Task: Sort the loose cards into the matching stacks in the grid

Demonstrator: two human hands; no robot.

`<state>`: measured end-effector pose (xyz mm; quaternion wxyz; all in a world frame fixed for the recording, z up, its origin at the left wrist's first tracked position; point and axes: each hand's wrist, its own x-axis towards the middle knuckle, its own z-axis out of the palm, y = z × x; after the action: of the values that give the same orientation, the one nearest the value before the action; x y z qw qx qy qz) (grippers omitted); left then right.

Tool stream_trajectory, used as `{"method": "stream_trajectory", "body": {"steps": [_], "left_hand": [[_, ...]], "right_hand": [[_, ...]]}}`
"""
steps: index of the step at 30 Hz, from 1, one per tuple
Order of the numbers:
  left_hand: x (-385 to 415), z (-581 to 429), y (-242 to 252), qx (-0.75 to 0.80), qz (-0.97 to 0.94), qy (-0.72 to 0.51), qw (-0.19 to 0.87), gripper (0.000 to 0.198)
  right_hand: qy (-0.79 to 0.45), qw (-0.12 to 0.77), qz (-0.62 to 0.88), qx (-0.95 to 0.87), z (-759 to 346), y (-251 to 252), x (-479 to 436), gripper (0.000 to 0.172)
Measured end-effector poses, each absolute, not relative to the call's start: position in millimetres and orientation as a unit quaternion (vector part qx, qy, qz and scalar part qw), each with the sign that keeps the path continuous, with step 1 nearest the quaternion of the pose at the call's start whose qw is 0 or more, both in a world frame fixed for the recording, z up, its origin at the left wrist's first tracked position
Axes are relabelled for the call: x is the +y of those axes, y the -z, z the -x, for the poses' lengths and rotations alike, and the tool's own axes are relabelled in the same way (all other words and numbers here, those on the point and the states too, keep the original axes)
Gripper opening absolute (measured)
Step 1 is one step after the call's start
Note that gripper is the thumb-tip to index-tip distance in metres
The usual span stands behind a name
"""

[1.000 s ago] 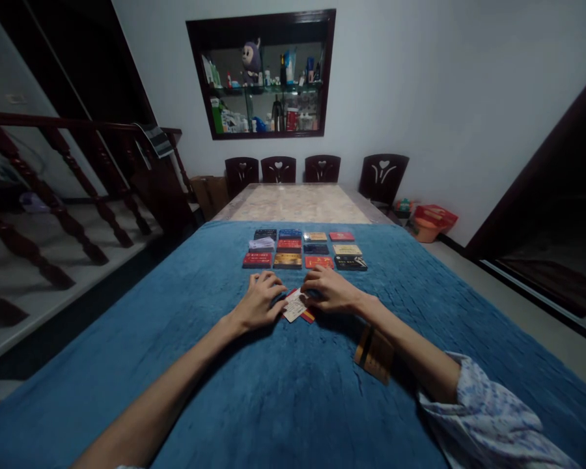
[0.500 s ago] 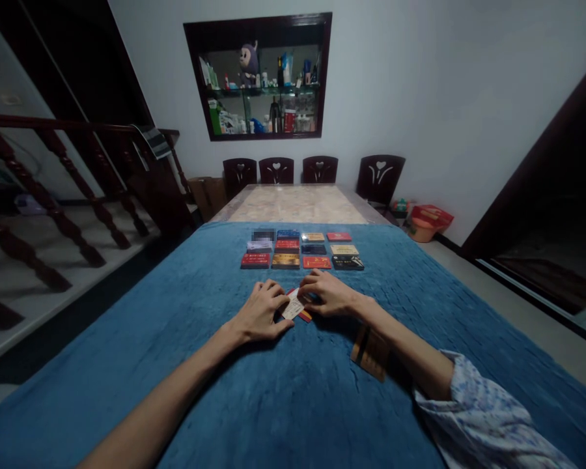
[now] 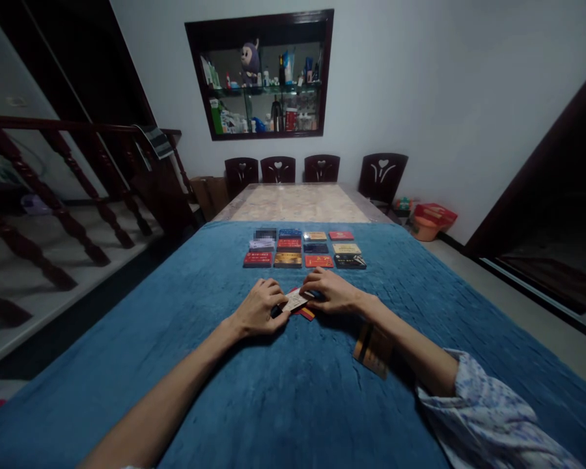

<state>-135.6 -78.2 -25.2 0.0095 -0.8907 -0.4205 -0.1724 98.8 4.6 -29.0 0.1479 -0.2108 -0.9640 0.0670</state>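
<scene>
Near the middle of the blue cloth (image 3: 215, 404), a whitish card (image 3: 295, 300) is held at a slant between both hands. My left hand (image 3: 262, 307) pinches its left end between thumb and fingers. At the other end, my right hand (image 3: 331, 292) is closed on the card with bent fingers, and partly covers it. Beneath lies a red and yellow card (image 3: 306, 314), mostly hidden. Close to my right forearm, a brown card with a dark stripe (image 3: 372, 352) rests on the cloth.
Beyond the hands, card stacks stand in rows, among them a red stack (image 3: 258, 260), a gold stack (image 3: 288, 260) and a black stack (image 3: 350, 262). Dark chairs (image 3: 322, 168) line the table's far end. A wooden railing (image 3: 68, 163) runs along the left.
The whitish card has turned to a flatter slant between the hands, and my left thumb has moved up closer to it. The whole view has shifted slightly.
</scene>
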Motion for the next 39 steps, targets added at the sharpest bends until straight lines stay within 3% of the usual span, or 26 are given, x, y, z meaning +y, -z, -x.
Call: {"method": "stream_trajectory", "body": {"steps": [13, 28, 39], "left_hand": [[-63.0, 145.5, 41.5, -0.393, 0.860, 0.323, 0.027, 0.025], [-52.5, 149.5, 52.5, -0.444, 0.799, 0.399, -0.069, 0.023], [-50.7, 152.4, 54.3, -0.453, 0.788, 0.412, -0.064, 0.020]], "right_hand": [[-0.067, 0.198, 0.294, -0.933, -94.6, 45.3, 12.2, 0.022], [-0.077, 0.239, 0.313, -0.916, -92.4, 51.9, 14.6, 0.014], [-0.129, 0.344, 0.306, -0.878, -91.7, 49.8, 16.1, 0.008]]}}
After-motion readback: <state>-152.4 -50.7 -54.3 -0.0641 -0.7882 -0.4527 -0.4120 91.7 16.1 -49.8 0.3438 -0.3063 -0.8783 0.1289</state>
